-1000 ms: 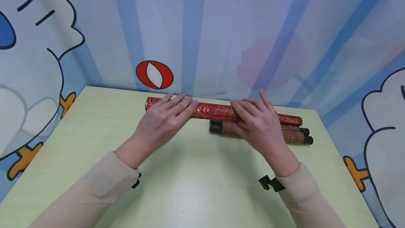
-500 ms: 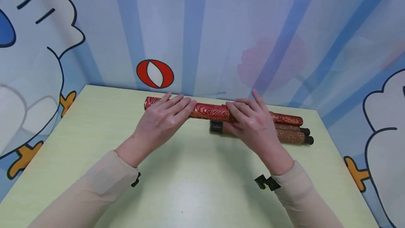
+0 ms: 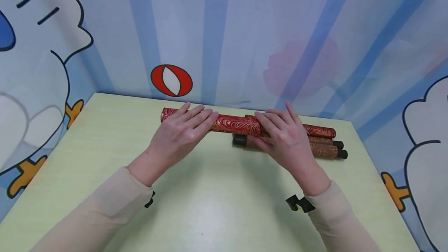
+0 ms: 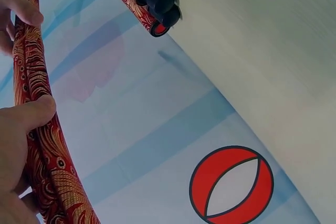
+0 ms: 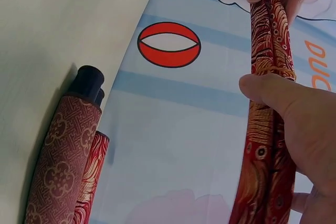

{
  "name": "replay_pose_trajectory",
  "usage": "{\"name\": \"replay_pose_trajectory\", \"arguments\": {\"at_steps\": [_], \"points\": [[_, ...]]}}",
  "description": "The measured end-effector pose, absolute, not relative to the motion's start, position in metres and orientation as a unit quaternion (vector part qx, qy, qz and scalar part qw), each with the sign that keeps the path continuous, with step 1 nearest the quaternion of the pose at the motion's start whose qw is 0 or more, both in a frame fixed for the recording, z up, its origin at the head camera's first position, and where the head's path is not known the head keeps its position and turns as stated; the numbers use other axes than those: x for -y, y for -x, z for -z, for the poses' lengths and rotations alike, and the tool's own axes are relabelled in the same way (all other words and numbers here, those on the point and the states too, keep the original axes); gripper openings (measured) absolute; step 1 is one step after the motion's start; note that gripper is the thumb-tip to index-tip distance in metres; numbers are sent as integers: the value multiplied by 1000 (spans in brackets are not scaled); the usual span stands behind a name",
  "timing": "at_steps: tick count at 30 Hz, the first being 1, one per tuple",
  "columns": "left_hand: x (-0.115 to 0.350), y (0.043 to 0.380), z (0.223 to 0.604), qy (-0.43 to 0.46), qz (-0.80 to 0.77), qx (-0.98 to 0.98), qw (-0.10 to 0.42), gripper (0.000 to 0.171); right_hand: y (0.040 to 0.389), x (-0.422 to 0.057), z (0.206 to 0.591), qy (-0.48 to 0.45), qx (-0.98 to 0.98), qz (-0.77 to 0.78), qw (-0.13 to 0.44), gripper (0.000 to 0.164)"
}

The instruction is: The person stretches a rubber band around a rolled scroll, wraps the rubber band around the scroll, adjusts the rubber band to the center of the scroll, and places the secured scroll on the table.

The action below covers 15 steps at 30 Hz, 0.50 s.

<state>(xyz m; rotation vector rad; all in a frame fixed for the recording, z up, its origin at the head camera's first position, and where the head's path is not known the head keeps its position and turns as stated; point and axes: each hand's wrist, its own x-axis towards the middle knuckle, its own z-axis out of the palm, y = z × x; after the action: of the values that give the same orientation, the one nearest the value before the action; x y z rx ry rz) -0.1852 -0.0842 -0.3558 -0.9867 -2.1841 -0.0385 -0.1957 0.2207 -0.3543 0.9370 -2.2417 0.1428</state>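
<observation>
My left hand (image 3: 183, 131) grips the left part of a red-and-gold patterned scroll (image 3: 232, 123), fingers over the top and thumb on the near side. Farther along it, my right hand (image 3: 288, 139) holds the same scroll, its thumb pressing on it beside a thin cord band (image 5: 275, 70). Both wrist views show a lengthwise seam between two rolled halves. In the head view the scroll is held level over the table's back edge, partly hidden by the hands.
Two brown patterned scrolls (image 3: 323, 151) with black end knobs lie at the back right of the pale table (image 3: 210, 205). Another red scroll (image 3: 320, 131) lies behind them, along the printed backdrop (image 3: 234, 42).
My right hand slid a little left along the scroll, then back right. The left hand and the scrolls on the table stay about where they were.
</observation>
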Motion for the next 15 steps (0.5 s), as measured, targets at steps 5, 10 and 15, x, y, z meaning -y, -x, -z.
{"name": "replay_pose_trajectory", "arguments": {"at_steps": [5,10,15], "points": [[84,184,355,382,18,847,369,57,198,-220,353,-368,862,-52,345,63],[81,183,354,381,25,845,375,56,199,-215,351,-376,856,-54,352,62],[77,183,355,381,29,841,382,56,199,-207,348,-385,850,-52,356,60]]}}
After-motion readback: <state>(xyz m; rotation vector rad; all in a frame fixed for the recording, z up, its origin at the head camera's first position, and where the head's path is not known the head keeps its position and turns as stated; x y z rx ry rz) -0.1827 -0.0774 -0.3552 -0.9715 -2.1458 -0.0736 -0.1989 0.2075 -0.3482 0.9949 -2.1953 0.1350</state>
